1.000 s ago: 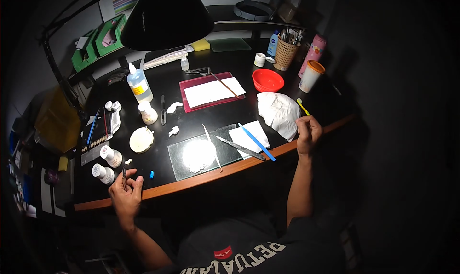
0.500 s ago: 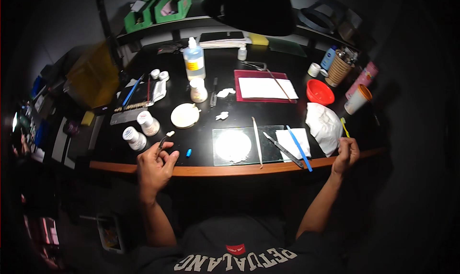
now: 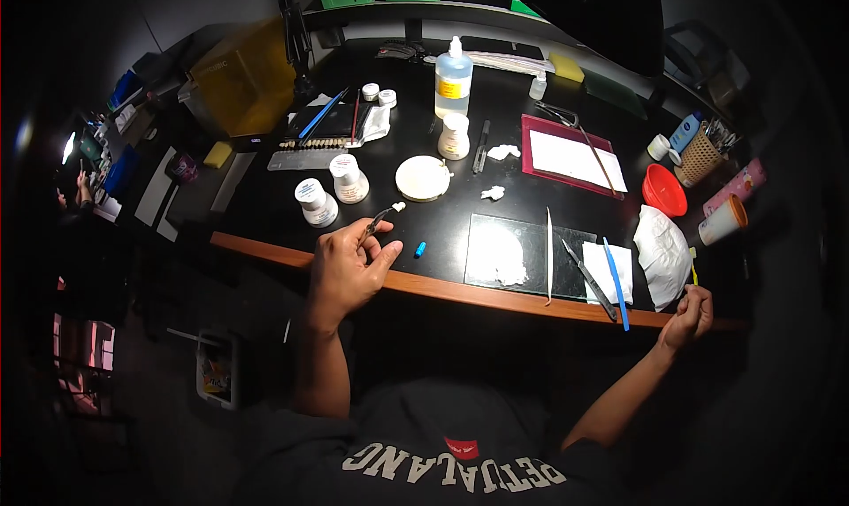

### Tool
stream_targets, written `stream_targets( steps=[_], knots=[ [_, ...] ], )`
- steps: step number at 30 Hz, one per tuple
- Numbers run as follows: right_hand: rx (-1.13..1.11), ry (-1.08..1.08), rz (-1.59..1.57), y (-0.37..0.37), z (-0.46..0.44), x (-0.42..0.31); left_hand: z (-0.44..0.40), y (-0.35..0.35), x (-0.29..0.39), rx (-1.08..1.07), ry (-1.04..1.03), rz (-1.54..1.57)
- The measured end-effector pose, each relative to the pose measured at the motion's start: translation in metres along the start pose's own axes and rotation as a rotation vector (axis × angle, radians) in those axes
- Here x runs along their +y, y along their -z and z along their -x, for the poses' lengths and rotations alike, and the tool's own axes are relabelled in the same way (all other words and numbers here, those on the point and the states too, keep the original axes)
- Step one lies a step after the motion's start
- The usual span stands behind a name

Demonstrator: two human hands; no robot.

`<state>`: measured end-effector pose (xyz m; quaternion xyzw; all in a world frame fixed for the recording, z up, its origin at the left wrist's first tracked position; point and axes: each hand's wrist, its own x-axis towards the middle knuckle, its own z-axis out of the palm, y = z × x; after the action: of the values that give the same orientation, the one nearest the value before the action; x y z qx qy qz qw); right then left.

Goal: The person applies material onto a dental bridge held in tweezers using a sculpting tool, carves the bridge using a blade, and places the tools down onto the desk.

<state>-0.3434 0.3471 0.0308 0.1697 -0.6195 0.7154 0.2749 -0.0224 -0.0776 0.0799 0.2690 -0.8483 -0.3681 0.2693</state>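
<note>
My left hand point(image 3: 349, 267) is pinched around dark slim forceps point(image 3: 376, 221). At the tip of the forceps is a small white piece point(image 3: 399, 207), held over the table near a round cream-coloured dish point(image 3: 421, 179). A small blue piece point(image 3: 420, 249) lies just right of this hand. Over the right part of the front edge, my right hand point(image 3: 687, 320) is closed, and what its fingers hold, if anything, is hidden. Beside it are a crumpled white tissue point(image 3: 663, 258) and a thin yellow item point(image 3: 694, 267), which the hand may or may not touch.
A glass slab point(image 3: 482, 272) bears white powder or paste. Across it or beside it lie a pale slim tool point(image 3: 549, 258), a dark-handled tool point(image 3: 591, 280) and a blue stick point(image 3: 616, 285). White-capped bottles point(image 3: 317, 203), a clear bottle point(image 3: 453, 86) and a red bowl point(image 3: 663, 190) stand further back.
The camera view has turned, so the table appears shifted rightward and tilted. My left hand still holds the forceps with the white piece, and my right hand remains closed near the tissue.
</note>
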Motion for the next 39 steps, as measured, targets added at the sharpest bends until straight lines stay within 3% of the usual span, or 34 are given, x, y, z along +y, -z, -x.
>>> stream_targets(
  steps=[39],
  knots=[
    [0.016,-0.002,-0.03,0.0074,-0.0007,0.0075,0.0004,-0.0008,-0.0007,0.011,0.004,0.005]
  ],
)
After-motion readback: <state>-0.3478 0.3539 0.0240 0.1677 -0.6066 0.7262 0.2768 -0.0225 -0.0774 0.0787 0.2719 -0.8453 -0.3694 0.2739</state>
